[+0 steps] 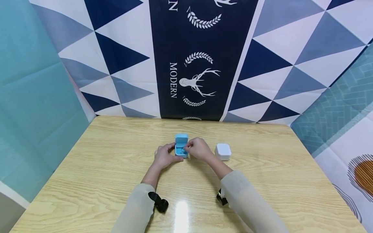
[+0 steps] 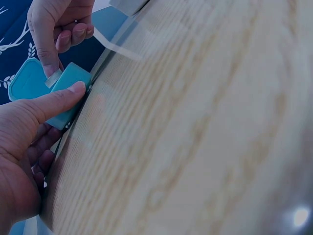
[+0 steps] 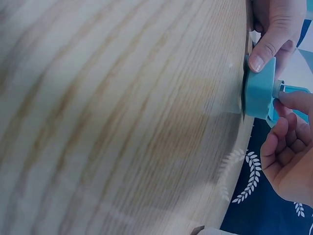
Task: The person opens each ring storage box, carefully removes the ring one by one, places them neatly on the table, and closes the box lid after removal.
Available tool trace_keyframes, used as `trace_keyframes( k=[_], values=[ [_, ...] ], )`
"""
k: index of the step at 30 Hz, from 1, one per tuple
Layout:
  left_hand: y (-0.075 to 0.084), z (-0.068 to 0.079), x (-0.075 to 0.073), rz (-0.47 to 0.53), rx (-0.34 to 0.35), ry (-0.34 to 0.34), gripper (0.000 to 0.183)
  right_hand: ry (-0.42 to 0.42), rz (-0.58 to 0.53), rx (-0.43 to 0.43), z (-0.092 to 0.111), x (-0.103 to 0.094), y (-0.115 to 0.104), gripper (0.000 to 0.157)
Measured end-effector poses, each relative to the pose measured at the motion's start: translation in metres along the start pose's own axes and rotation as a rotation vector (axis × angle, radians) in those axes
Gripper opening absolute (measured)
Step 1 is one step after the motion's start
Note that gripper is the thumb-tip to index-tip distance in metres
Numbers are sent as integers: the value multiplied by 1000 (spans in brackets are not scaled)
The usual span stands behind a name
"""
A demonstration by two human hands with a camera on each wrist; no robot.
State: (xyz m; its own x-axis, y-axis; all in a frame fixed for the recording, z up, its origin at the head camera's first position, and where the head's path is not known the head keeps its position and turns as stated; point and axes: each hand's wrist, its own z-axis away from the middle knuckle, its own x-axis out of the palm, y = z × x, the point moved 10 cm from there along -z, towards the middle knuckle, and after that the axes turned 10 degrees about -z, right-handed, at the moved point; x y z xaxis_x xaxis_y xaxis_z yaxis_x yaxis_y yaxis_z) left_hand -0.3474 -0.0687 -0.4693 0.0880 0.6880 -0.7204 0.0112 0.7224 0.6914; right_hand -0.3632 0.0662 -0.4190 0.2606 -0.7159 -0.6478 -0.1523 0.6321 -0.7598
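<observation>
A small light-blue ring box [image 1: 181, 138] stands on the wooden table with its lid raised. My left hand [image 1: 163, 157] grips it from the left, the thumb [image 2: 71, 94] lying across the front wall and the other fingers behind and beneath. From the right, my right hand [image 1: 199, 149] reaches over the open box. Its thumb and index finger pinch a silvery ring [image 2: 53, 78] at the cushion of the box. The ring's lower part is hidden by the box wall in the left wrist view. The right hand's other fingers [image 3: 285, 142] are curled in.
To the right of the right hand a white box [image 1: 223, 151] with rounded corners sits on the table [image 1: 262, 181]. A patterned cloth [image 1: 122, 64] hangs behind the table's far edge. Black wrist straps with cameras are on both sleeves [image 1: 135, 204].
</observation>
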Motion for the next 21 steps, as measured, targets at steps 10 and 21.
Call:
trace_keyframes(
  k=[10, 21],
  values=[
    [-1, 0, 0, 0, -3, 4, 77, 2, 4, -32, 0, -1, -4, 15],
    [-2, 0, 0, 5, -11, 2, 78, -22, 7, -33, 3, 0, -5, 14]
  ],
)
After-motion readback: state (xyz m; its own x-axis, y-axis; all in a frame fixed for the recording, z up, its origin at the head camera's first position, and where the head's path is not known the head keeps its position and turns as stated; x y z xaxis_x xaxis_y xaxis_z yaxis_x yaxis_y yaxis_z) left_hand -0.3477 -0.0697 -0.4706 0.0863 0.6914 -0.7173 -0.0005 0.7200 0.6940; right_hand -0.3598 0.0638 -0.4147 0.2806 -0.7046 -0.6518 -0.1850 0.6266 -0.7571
